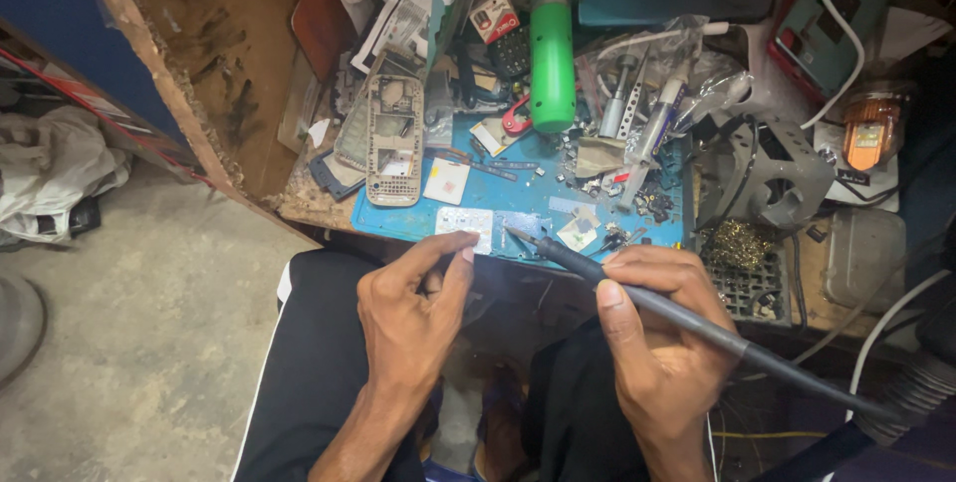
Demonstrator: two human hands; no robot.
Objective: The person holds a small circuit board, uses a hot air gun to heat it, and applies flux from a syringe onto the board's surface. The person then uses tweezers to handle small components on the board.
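Counter [249, 64]: wooden, cluttered with phone parts.
Blue mat [538, 198]: at front edge.
Right hand [662, 333]: fingers wrapped around soldering iron [637, 295], tip at circuit board.
Left hand [413, 308]: fingers pinching circuit board [480, 226] on mat's near edge.

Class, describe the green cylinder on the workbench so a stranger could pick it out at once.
Start at the blue work mat on the cluttered wooden bench. At its far edge stands a smooth bright green cylinder. Nothing near it is as tall, plain or vividly green.
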